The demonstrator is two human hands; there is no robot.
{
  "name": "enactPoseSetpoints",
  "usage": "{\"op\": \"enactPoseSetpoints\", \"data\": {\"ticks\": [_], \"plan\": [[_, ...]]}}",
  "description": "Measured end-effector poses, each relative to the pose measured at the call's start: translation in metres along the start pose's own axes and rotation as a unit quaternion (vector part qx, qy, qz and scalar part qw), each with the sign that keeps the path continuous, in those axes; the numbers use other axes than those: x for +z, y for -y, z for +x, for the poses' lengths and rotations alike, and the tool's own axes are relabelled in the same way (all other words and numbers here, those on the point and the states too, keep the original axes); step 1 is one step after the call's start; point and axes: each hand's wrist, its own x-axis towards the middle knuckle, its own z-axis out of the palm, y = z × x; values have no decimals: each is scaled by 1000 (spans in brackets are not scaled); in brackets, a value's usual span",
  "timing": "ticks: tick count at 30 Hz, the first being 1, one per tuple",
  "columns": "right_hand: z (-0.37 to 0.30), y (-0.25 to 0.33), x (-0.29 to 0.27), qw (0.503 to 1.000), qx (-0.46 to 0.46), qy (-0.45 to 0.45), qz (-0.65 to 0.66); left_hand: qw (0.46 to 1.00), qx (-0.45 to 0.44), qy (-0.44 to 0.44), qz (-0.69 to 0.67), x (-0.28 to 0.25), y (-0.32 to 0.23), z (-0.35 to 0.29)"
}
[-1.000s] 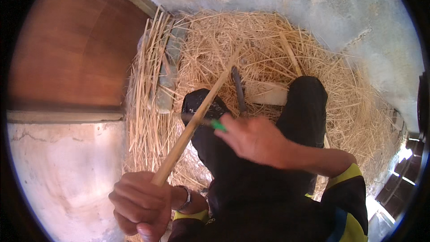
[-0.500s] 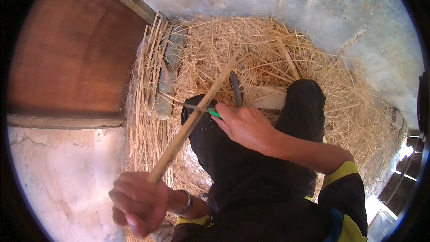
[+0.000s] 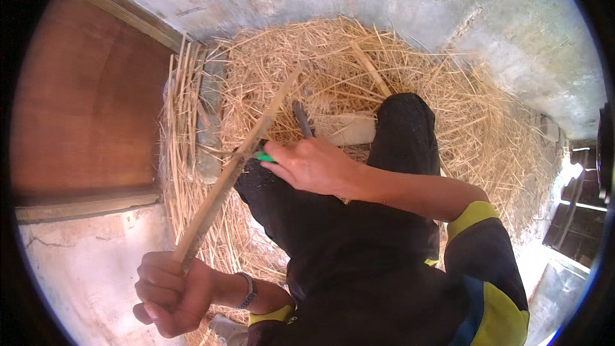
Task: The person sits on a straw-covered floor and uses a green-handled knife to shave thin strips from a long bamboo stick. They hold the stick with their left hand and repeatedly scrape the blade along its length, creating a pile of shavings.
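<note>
My bare left hand (image 3: 170,291) was clenched low; my bare right hand (image 3: 314,166) curled tightly higher up, its bare forearm (image 3: 416,193) angled leftward.

The left-hand grip (image 3: 170,291) clasps the near end of a long tan strip (image 3: 214,200); the right-hand grip (image 3: 314,165) holds a green-handled tool (image 3: 264,157) against the strip's middle. Loose straw (image 3: 477,134) spreads around 2 dark-clad knees (image 3: 409,128), beside a stained wall (image 3: 397,0).

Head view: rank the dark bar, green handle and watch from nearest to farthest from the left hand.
1. Watch: on the wrist, just right of the left hand.
2. Green handle: up and right, in the right hand.
3. Dark bar: beyond the right hand.
</note>
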Motion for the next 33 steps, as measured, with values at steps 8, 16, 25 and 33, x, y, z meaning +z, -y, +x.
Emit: {"op": "enactPoseSetpoints", "data": {"ticks": [8,16,25,33], "plan": [[8,-3,-1,998,-9,-22,-65,995,5,86,42,5,5,-1],[18,-26,11,991,19,-59,-120,992,13,26,121,7,-2,-5],[21,-61,20,977,40,-35,-207,984,31,-50,168,0,3,-6],[34,-98,7,955,-27,-29,-295,988,3,17,152,11,0,-12]]}}
